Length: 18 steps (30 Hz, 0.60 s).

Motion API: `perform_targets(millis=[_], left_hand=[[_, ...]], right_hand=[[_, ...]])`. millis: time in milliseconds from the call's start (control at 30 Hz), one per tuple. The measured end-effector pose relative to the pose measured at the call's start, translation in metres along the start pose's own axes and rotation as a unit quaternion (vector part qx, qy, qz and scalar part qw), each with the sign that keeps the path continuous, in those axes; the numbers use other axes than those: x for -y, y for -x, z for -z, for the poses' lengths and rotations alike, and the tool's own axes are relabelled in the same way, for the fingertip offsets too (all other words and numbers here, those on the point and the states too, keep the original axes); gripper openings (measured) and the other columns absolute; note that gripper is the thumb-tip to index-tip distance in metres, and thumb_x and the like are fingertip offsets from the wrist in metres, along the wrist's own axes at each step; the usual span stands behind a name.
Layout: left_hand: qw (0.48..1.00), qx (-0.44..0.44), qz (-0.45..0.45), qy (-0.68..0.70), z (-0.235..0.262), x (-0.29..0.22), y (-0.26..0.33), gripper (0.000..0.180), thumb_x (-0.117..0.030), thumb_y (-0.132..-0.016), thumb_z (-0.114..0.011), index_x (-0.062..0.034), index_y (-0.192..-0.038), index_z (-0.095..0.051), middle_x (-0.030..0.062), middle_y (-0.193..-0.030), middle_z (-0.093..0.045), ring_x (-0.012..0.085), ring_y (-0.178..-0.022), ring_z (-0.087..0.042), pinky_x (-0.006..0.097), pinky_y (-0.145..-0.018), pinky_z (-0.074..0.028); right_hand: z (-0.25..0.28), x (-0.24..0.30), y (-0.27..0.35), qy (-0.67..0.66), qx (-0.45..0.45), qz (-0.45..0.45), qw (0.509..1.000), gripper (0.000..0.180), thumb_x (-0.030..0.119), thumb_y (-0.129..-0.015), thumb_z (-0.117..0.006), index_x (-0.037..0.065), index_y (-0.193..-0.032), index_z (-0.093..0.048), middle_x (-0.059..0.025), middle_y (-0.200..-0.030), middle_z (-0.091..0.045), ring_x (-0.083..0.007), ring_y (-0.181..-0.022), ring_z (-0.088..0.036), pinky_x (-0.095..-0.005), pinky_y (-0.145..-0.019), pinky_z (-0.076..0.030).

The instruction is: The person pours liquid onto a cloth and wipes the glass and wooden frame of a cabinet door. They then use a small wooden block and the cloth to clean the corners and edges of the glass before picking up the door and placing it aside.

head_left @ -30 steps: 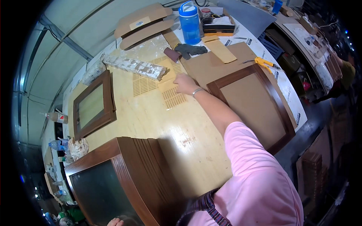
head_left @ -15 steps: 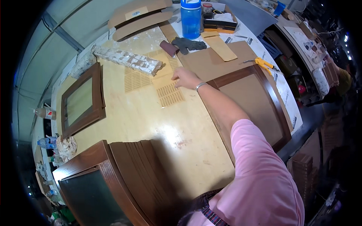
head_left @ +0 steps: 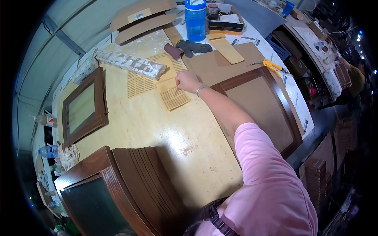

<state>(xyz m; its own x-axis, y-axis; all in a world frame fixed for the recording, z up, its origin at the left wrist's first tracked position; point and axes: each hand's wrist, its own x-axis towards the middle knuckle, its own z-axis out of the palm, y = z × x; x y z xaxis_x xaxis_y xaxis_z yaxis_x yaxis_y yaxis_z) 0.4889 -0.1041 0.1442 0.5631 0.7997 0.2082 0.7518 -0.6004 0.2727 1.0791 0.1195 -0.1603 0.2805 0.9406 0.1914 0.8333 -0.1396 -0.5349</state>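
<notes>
My right hand (head_left: 188, 81) reaches across the table from the right, fingers closed in a pinch at the upper edge of a yellowish sheet of printed labels (head_left: 174, 99). The sheet's near end looks slightly raised off the tabletop. Another label sheet (head_left: 140, 83) lies flat just left of it, partly under a long block wrapped in white-and-brown patterned material (head_left: 130, 65). Beyond the hand are a curled piece of dark red sandpaper (head_left: 172, 51) and a dark grey glove (head_left: 194, 48). My left hand is out of view.
A brown wooden framed panel (head_left: 290, 112) lies right, near a yellow air blow gun (head_left: 271, 66). A smaller glazed frame (head_left: 98, 94) lies left. Nearest stands a dark-glazed wooden door (head_left: 108, 161) against stacked brown boards (head_left: 143, 173). A blue bottle (head_left: 195, 24) stands at the back.
The label sheet at my right hand has shifted slightly, and its near edge now looks lifted. My fingers have closed further at its upper edge. The whole view has shifted a little.
</notes>
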Motion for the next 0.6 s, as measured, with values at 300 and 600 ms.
perform_targets(millis=[300,600], left_hand=[[1.000,0.003,0.011,-0.001,0.001,-0.003,-0.001,0.024,-0.006,-0.090,-0.065,0.0033,-0.112,-0.065,0.0209,-0.116,-0.064,0.0378,-0.107,-0.060,0.046,-0.094,-0.049],[1.000,-0.004,0.014,0.002,0.000,-0.007,-0.002,0.023,-0.005,-0.089,-0.065,0.0030,-0.110,-0.066,0.0205,-0.116,-0.064,0.0376,-0.106,-0.060,0.047,-0.096,-0.048]], right_hand=[[0.008,0.018,-0.020,0.078,0.086,-0.075,0.990,0.011,0.006,-0.075,-0.067,0.003,-0.083,-0.075,-0.0214,-0.092,-0.072,-0.0361,-0.094,-0.070,-0.0438,-0.081,-0.056],[0.012,0.032,-0.033,0.133,0.165,-0.088,0.973,0.025,0.006,-0.072,-0.072,0.001,-0.097,-0.074,-0.0217,-0.103,-0.072,-0.0361,-0.099,-0.070,-0.0421,-0.083,-0.056]])
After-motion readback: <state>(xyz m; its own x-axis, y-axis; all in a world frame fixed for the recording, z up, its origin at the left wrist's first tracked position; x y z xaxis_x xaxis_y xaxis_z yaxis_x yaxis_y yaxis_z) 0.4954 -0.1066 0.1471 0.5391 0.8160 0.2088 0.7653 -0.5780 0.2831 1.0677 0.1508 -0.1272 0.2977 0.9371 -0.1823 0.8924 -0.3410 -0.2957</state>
